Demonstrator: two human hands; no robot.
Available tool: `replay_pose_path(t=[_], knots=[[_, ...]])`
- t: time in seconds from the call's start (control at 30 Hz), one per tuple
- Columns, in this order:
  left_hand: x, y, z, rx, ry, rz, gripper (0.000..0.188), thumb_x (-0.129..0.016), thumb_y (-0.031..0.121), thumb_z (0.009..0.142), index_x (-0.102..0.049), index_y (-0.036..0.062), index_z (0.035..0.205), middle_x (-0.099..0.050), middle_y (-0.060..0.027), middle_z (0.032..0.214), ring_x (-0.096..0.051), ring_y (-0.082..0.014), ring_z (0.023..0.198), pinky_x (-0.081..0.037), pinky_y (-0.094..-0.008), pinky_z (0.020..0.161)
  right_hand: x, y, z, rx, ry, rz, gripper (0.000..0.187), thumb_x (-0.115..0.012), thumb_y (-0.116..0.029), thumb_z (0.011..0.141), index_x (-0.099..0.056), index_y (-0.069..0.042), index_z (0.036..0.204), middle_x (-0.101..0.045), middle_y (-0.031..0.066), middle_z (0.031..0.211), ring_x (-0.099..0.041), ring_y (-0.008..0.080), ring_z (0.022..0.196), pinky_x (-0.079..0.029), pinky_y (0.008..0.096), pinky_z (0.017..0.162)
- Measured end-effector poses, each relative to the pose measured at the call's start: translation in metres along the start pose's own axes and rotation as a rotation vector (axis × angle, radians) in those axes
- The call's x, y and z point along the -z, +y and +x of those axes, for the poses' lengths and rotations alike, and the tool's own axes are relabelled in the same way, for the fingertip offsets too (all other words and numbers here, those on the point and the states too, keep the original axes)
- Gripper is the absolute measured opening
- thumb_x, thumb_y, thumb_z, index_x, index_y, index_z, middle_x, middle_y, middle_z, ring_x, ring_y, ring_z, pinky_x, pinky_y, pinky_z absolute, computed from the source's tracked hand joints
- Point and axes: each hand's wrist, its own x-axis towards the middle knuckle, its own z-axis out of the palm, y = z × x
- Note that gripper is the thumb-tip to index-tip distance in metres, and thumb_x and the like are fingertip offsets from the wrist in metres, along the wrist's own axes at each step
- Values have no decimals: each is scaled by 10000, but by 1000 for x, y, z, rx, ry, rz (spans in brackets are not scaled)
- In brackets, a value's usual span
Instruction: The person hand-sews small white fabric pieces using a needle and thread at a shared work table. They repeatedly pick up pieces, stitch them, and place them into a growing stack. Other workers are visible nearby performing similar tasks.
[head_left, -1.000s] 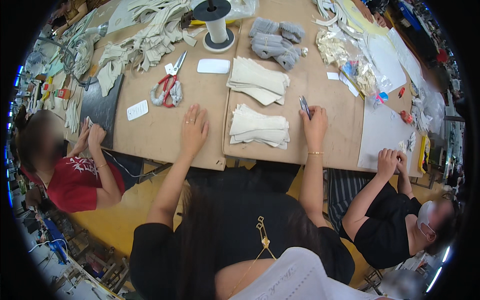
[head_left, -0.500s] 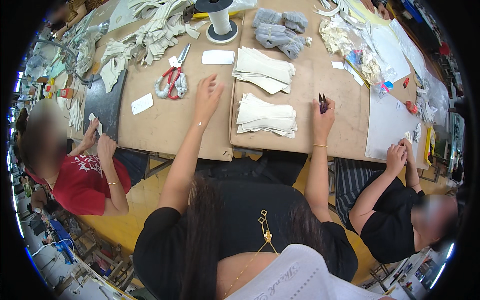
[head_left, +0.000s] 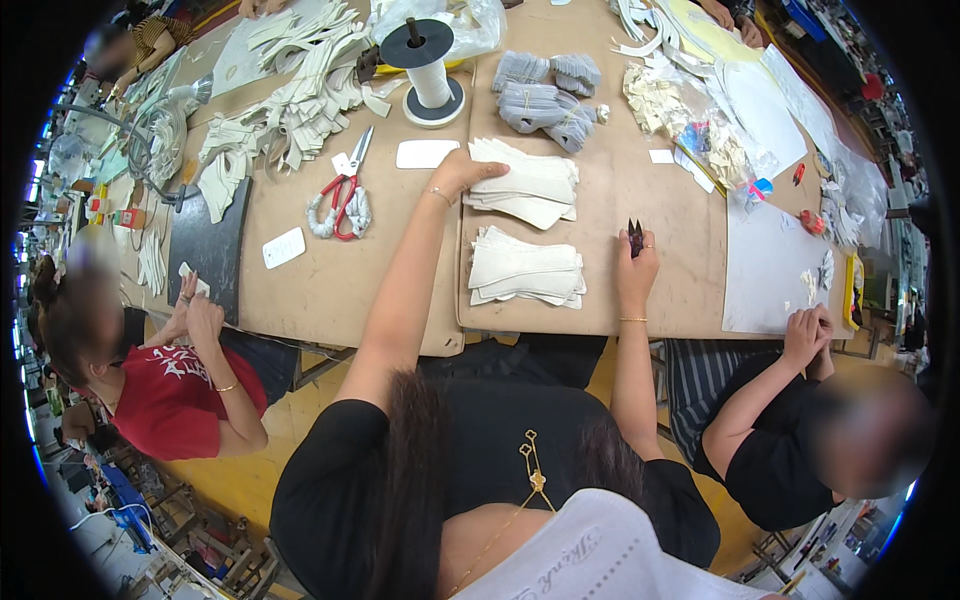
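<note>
My left hand (head_left: 466,176) is at the left end of the farther stack of cream fabric pieces (head_left: 530,185). Its thumb lies on top of the stack, with the other fingers partly hidden at the edge. A second stack of similar cream pieces (head_left: 527,268) lies nearer to me, apart from both hands. To the right of the stacks, my right hand (head_left: 637,277) is closed around small dark thread snips (head_left: 635,238), their points facing away from me.
Red-handled scissors (head_left: 346,190), white cards and a thread spool (head_left: 430,80) lie to the left. Behind the stacks are grey bundles (head_left: 548,100). Cream strips (head_left: 300,90) are heaped at the far left. Co-workers sit on both sides, their hands at the table edge.
My left hand has moved right, from above the brown board onto the end of the farther cream stack. My right hand keeps the snips. The whole view has shifted slightly.
</note>
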Motion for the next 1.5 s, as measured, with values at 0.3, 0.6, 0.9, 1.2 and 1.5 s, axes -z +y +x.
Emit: replay_pose_path(t=[0.3, 0.6, 0.9, 1.2, 1.5], knots=[[-13, 11, -51, -262, -13, -228, 573, -832, 250, 793, -601, -39, 1231, -694, -133, 1120, -657, -164, 1005, -525, -313, 894, -1, 2, 0, 11, 7, 19, 215, -672, -191, 925, -590, 8, 922, -584, 104, 728, -536, 214, 654, -452, 347, 632], [25, 114, 40, -289, -88, -324, 626, -789, 343, 838, -567, -57, 1265, -649, -139, 1208, -628, -191, 1081, -518, -328, 903, 2, -7, -1, -7, 5, -10, 200, -668, -180, 922, -602, 8, 942, -589, 98, 726, -535, 199, 647, -459, 337, 633], [-61, -9, -109, -953, -86, 723, 860, -782, 384, 799, -376, 52, 1481, -338, -217, 1540, -384, -412, 1375, -337, -471, 1128, 0, -7, -1, -26, 46, 2, 222, -680, -199, 912, -603, 8, 933, -573, 89, 706, -510, 185, 620, -448, 322, 608], [-93, -66, -124, -1061, 92, 1110, 619, -496, 150, 897, -388, 201, 1504, -354, -129, 1559, -331, -337, 1436, -242, -561, 1147, 1, -3, 0, 1, 6, 3, 218, -679, -190, 911, -598, 13, 917, -560, 93, 694, -497, 195, 613, -438, 335, 600], [-58, -18, 8, -1148, 343, 1094, 591, -526, 130, 888, -434, 208, 1466, -381, -148, 1531, -373, -355, 1400, -281, -567, 1125, 2, -5, 0, -10, -7, -70, 252, -643, -214, 947, -562, 22, 913, -576, 98, 708, -533, 199, 650, -459, 350, 627]])
